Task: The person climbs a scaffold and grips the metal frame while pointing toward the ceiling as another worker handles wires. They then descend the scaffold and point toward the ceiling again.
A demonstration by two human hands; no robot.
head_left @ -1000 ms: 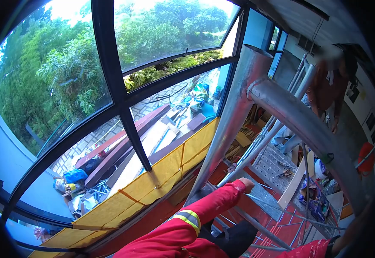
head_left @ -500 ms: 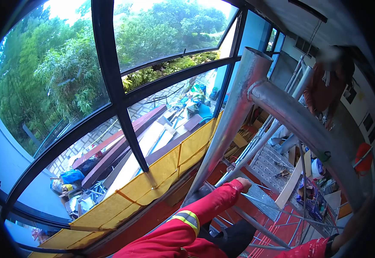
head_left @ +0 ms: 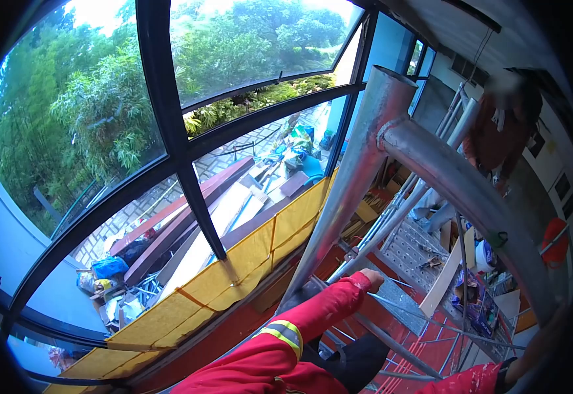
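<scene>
Head cam: L hand point(head_left: 373, 279) fingers curled on thin steel brace point(head_left: 391, 226); R hand point(head_left: 541, 341) grip unclear, by thick galvanised tube point(head_left: 457, 184).

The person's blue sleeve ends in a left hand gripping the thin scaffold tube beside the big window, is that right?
Not quite: the head view shows the sleeve is red, not blue. Its left hand does grip the thin scaffold tube beside the big window.

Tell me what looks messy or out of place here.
Outside the window, boards and bags lie heaped in disorder on the paving. The perforated platform below is littered with tools and scraps. The left hand grips a scaffold tube; nothing there looks bent.
</scene>
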